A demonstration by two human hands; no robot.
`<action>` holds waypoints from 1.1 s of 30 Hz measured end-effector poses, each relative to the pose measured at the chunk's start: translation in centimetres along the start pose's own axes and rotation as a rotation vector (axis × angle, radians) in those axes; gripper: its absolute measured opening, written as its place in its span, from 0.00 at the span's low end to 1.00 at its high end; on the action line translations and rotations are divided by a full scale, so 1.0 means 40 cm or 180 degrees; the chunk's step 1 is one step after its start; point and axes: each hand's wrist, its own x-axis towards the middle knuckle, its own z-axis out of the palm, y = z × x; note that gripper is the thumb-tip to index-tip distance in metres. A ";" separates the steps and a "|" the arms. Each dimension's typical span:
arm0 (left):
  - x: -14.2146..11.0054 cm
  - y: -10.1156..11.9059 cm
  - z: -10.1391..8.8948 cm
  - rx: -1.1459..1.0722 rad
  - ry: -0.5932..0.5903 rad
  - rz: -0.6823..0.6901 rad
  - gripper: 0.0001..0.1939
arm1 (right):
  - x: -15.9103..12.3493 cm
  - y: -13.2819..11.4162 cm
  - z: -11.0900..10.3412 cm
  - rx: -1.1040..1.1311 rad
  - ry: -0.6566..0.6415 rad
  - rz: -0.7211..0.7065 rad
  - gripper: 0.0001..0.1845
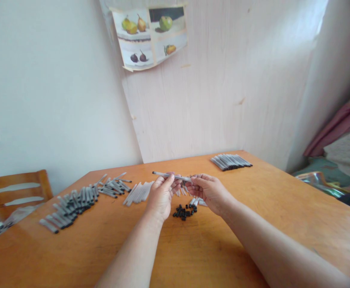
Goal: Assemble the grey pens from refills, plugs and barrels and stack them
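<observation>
My left hand [162,195] is closed around a slim grey pen [170,176], held level above the wooden table [193,248]. My right hand [208,191] pinches the pen's right end, fingers curled. Just below and between my hands lies a small heap of black end caps [184,212]. A few pale tubes [196,201] lie beside the caps, partly hidden by my right hand.
A row of clear barrels [139,193] lies left of my hands. Farther left is a long spread of grey capped pens [76,204]. A neat batch of pens [230,161] rests at the far right edge. A wooden chair [16,190] stands at left, fabric and clutter [337,176] at right.
</observation>
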 end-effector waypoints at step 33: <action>0.030 -0.036 -0.058 0.3750 0.0084 0.2394 0.21 | 0.009 0.031 -0.017 -0.2201 -0.0038 -0.0678 0.11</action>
